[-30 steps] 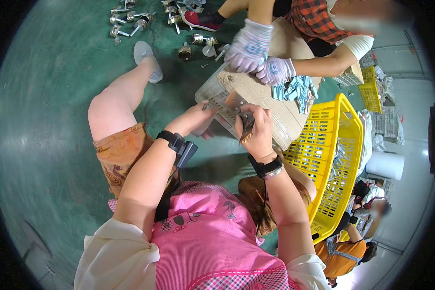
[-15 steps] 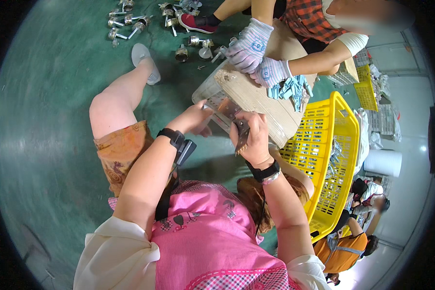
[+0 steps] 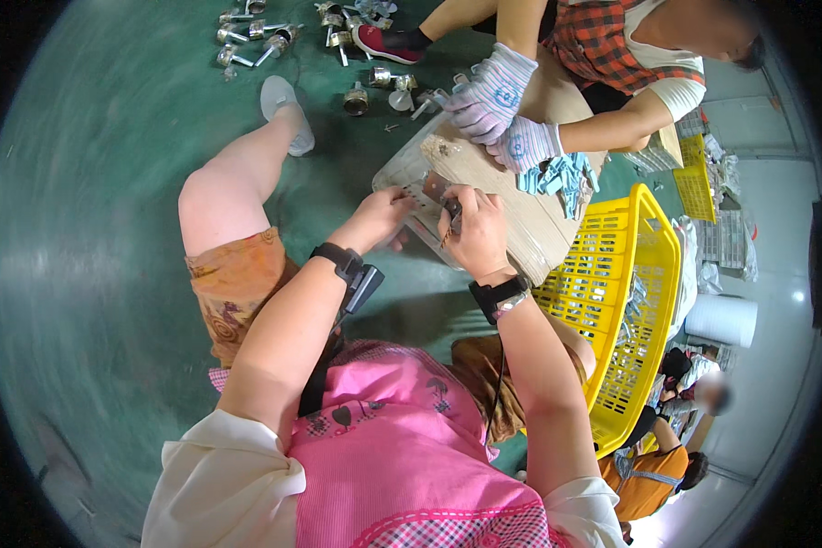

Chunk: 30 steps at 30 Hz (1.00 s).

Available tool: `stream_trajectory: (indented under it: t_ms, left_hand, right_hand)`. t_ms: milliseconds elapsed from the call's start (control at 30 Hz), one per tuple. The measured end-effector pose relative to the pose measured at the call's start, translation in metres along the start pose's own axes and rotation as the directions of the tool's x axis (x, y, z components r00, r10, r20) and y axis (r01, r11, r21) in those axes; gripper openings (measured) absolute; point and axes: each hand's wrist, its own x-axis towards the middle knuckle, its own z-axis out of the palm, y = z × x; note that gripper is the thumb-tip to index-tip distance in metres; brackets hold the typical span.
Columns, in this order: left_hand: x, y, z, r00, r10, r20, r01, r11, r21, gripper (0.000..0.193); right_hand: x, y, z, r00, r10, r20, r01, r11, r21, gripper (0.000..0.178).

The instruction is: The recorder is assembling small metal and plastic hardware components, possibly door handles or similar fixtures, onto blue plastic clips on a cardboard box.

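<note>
My right hand (image 3: 478,230) is closed around a dark metal piece (image 3: 454,209) with a jagged, brass-coloured edge, over the near left edge of a brown tape-covered board (image 3: 511,224). A flat coppery plate (image 3: 436,185) shows just beyond my fingers; whether it belongs to that piece I cannot tell. To the left, my left hand (image 3: 381,219) has its fingers bent together beside a clear plastic bin (image 3: 402,169). What sits between those fingertips is too small to make out. Across the board, a co-worker's gloved hands (image 3: 507,114) rest near a pile of light-blue plastic parts (image 3: 562,183).
A yellow crate (image 3: 626,320) with metallic parts inside stands right of my knee. Several metal cups with handles (image 3: 279,41) lie on the green floor. The co-worker's red shoe (image 3: 385,44) is beyond the bin. Other people (image 3: 648,479) sit at the far right.
The view has shifted slightly. My right hand has turned the metal piece, so less of it shows. My left hand's fingers have come nearer to the bin's side.
</note>
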Motion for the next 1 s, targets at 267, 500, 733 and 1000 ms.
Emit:
stream_trajectory:
  t_ms: [267, 500, 733, 1000]
  left_hand:
    - [-0.011, 0.008, 0.003, 0.999, 0.019, -0.041, -0.015, 0.995, 0.096, 0.024]
    - [-0.011, -0.009, -0.007, 0.997, -0.073, -0.021, 0.075, 0.921, 0.381, 0.019]
    - [-0.022, -0.008, 0.015, 0.989, -0.143, 0.029, 0.079, 0.693, 0.717, 0.024]
    - [-0.013, -0.024, 0.020, 0.992, -0.086, 0.089, 0.019, 0.813, 0.582, 0.022]
  right_hand:
    - [0.005, 0.000, 0.021, 0.981, -0.053, 0.187, 0.074, 0.992, -0.105, 0.040]
    - [-0.036, 0.001, 0.010, 0.992, -0.077, 0.101, 0.083, 0.995, -0.054, 0.033]
    - [-0.076, 0.037, -0.040, 0.844, 0.439, -0.309, -0.405, 0.899, 0.170, 0.031]
    - [-0.121, 0.106, -0.021, 0.574, 0.718, -0.394, -0.736, 0.663, 0.136, 0.046]
